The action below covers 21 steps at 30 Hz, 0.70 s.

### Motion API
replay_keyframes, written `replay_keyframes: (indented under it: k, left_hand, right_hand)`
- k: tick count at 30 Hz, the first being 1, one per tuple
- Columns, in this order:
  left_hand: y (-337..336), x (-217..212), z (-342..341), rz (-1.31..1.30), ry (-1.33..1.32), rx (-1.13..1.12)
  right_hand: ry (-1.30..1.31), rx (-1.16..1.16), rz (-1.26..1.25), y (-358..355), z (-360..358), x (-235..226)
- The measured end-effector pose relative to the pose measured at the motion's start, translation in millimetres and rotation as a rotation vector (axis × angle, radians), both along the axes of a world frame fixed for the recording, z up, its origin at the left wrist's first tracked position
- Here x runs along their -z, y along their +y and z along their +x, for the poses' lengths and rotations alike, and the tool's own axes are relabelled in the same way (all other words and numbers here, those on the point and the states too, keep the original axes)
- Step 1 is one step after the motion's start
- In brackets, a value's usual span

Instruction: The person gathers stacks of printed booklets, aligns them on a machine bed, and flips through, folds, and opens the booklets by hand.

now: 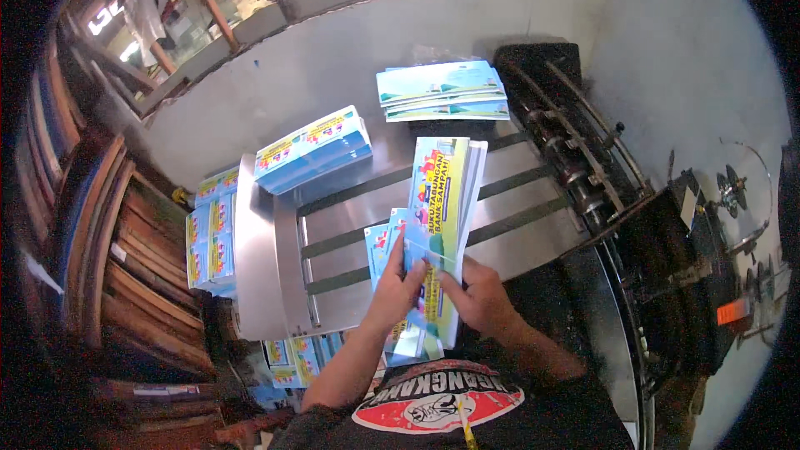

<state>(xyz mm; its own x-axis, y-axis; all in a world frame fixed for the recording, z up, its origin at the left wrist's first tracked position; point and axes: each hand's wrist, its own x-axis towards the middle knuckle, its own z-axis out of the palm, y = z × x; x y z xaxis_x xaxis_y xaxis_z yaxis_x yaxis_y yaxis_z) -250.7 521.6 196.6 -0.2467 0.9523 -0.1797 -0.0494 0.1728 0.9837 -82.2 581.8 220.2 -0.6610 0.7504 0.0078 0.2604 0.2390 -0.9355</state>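
Note:
A long, narrow bundle of printed booklets (446, 192), light blue with yellow and green, is held upright in front of my chest. My left hand (395, 290) closes on its left side, fingers behind and thumb across the front. My right hand (485, 293) grips the right edge, its thumb on the front cover. The bundle's leaves fan slightly apart at the upper right. Partly hidden behind my left hand are more blue booklets (379, 240), lying on the metal table (350, 218) with dark belts.
A neat booklet stack (312, 150) lies on the table's far left, and a looser pile (442, 92) at the back. A dark roller machine (575, 158) runs along the right. More stacks (212, 233) stand left of the table, beside shelves of wooden frames (154, 275).

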Motion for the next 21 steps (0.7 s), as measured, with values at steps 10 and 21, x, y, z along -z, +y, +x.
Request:
replay_keyframes:
  k: [10,21]
  left_hand:
    - [-63,34,-41,0.209,-0.304,0.387]
    - [-85,26,-90,0.419,-0.860,0.020]
  right_hand:
    - [0.230,-0.249,-0.247,-22,-28,15]
    - [0.312,-0.037,-0.356,-10,8,-8]
